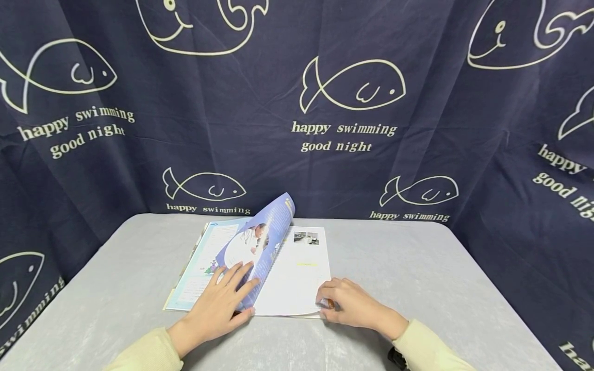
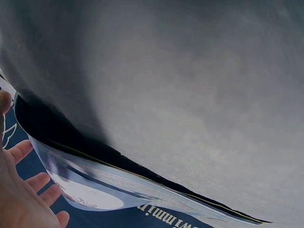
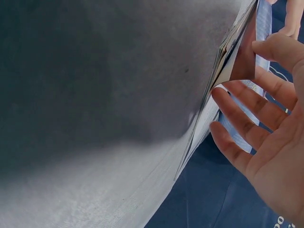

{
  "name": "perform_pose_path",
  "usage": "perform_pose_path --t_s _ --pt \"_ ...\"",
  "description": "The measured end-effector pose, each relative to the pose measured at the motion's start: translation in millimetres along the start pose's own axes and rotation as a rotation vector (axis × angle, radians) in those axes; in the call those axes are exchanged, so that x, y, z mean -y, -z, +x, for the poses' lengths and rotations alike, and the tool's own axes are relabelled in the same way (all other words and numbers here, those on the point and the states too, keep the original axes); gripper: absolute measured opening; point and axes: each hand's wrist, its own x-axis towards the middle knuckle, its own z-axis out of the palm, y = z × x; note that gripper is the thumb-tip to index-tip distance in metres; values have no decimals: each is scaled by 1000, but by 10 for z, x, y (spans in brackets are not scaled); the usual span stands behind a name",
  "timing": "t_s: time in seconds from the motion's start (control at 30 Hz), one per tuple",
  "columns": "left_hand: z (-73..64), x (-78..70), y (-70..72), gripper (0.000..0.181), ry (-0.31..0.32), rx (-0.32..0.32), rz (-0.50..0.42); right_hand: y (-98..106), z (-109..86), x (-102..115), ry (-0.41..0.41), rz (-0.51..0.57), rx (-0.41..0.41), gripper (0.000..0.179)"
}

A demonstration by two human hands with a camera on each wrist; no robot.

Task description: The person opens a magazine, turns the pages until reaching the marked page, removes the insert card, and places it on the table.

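A magazine (image 1: 294, 288) lies spread on the table, its white right-hand page showing small photos near the top. A purple page (image 1: 277, 226) with a picture of a person in white rises from the spine and curves over the left side. My left hand (image 1: 218, 306) rests on the lower part of that page, fingers spread and fairly straight. At the magazine's lower right corner, my right hand (image 1: 352, 304) pinches a page. In the right wrist view, the lifted page corner (image 3: 244, 61) is bent up between the thumb and fingers of the right hand (image 3: 270, 128).
The magazine lies on a grey table (image 1: 394, 263), left of its middle. Behind and at both sides hangs a dark blue curtain (image 1: 269, 139) printed with fish and lettering. A dark object (image 1: 396, 356) shows under the right wrist.
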Motion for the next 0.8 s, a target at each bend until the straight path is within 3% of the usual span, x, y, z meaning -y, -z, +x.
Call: perform_pose_path --t_s 0.8 --pt "-24 4 -18 60 12 67 -24 -3 26 -42 72 36 -38 6"
